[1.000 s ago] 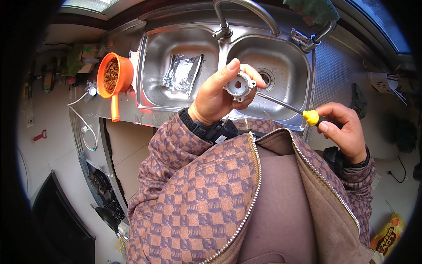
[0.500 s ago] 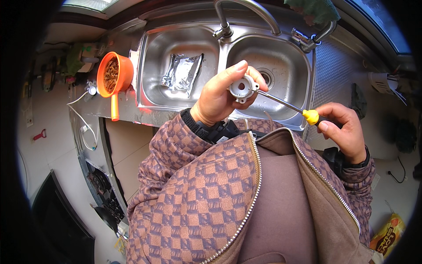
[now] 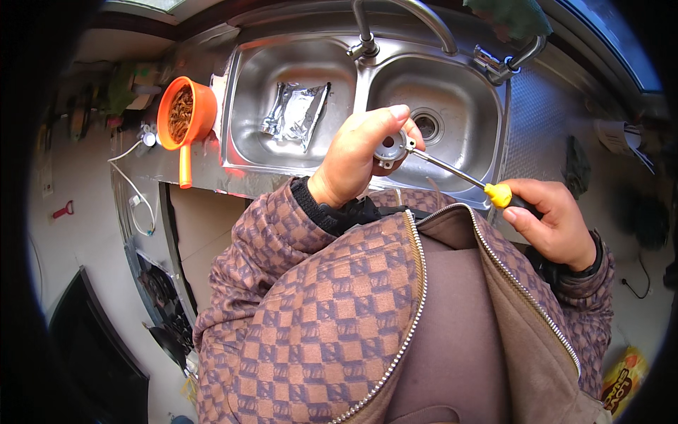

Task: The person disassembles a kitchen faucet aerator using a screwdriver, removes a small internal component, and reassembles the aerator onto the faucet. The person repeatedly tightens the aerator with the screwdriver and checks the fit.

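My left hand (image 3: 353,148) is closed around a round, pale metal housing (image 3: 395,145) with a hole in its middle and small side lugs, held over the double sink. My right hand (image 3: 547,219) grips the yellow-and-black handle of a screwdriver (image 3: 497,196); its steel shaft slants up to the left and the tip meets the housing's right side. In the left basin (image 3: 246,133) lie a shiny foil packet (image 3: 300,112) and small chrome parts (image 3: 270,124). The right basin (image 3: 459,106) shows its drain behind my hands.
An orange handled pot (image 3: 200,113) of brown, stringy contents stands left of the sink. Two curved taps (image 3: 441,28) rise at the back, beside green cloth (image 3: 505,15). A white cable (image 3: 134,174) hangs at the left. A white holder (image 3: 613,137) sits at the right.
Both hands, with the housing and screwdriver, are slightly lower and the right hand a little further right. The screwdriver's tip remains at the housing. The whole view has shifted slightly.
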The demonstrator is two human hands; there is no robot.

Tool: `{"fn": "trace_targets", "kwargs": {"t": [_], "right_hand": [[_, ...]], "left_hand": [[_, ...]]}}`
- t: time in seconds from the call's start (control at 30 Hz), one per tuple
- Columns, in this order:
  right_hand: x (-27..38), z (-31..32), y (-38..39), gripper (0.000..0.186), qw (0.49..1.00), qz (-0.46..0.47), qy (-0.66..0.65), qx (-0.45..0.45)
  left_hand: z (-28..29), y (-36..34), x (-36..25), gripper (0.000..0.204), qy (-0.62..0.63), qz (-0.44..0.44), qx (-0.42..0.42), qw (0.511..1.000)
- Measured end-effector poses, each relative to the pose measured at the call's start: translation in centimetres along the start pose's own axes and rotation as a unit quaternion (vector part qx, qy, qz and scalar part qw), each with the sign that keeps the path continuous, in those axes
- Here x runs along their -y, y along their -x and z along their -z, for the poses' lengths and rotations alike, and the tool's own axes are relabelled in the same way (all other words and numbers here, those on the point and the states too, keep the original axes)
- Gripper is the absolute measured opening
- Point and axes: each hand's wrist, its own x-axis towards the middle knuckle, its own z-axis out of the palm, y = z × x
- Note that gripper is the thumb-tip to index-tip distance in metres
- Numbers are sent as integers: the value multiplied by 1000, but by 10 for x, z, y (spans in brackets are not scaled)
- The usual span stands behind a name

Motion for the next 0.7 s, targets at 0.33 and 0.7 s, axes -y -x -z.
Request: {"fn": "trace_targets", "kwargs": {"t": [0.33,0.7], "right_hand": [[0,-9,-1,27,989,70,120,-51],[10,-9,-7,27,954,115,269,-71]], "left_hand": [[3,-2,-3,39,22,1,2,1000],[9,-5,0,40,62,32,6,998]]}}
